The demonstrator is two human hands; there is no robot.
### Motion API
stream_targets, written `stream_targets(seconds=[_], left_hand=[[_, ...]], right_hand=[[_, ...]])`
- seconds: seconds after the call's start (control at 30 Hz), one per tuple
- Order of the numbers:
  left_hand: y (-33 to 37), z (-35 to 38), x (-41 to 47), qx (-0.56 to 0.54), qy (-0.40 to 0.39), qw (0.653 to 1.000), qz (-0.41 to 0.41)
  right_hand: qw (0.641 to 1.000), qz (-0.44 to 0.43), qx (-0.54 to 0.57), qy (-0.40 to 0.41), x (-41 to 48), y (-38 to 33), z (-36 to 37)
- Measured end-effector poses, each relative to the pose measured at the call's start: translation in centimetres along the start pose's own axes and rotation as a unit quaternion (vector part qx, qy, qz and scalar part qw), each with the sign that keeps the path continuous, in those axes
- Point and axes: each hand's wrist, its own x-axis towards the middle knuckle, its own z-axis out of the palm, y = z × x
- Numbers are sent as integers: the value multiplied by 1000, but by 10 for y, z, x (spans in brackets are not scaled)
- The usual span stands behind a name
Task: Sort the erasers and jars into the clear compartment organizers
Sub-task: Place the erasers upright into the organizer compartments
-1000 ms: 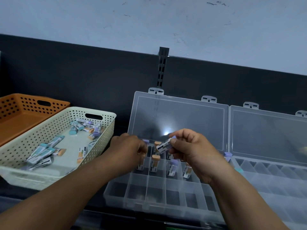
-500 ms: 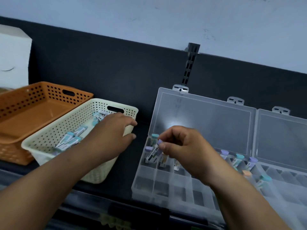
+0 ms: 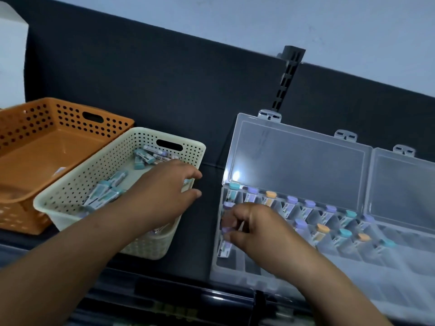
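Note:
A clear compartment organizer [image 3: 237, 269] lies open in front of me, its two back rows filled with upright erasers capped in purple, teal and orange. My right hand [image 3: 256, 229] pinches a purple-capped eraser [image 3: 224, 243] and holds it in a compartment at the organizer's left edge. My left hand [image 3: 164, 191] hovers over the right end of the cream basket [image 3: 70, 191], fingers spread and relaxed, holding nothing. Several loose erasers [image 3: 106, 194] lie in that basket.
An orange perforated basket [image 3: 47, 128] stands left of the cream one. A second clear organizer [image 3: 404, 184] sits open at the right. A dark back panel with a slotted upright [image 3: 287, 76] rises behind. A white box [image 3: 11, 55] is at the far left.
My right hand lowered the eraser from above the organizer into a left compartment. My left hand left the organizer and moved over the cream basket. The view shifted left.

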Motion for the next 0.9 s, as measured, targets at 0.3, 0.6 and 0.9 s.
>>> stream_targets(seconds=[0.3,0.6,0.9], left_hand=[[-2,-4,3,-23,-25,999,17],[-24,-31,0,-26,5,1000,10],[-74,-64,-10,72,35,996,-50]], right_hand=[[999,44,8,8,-2,2,1],[998,28,45,42,12,-26,-19],[996,-77,-36,14,87,-78,-4]])
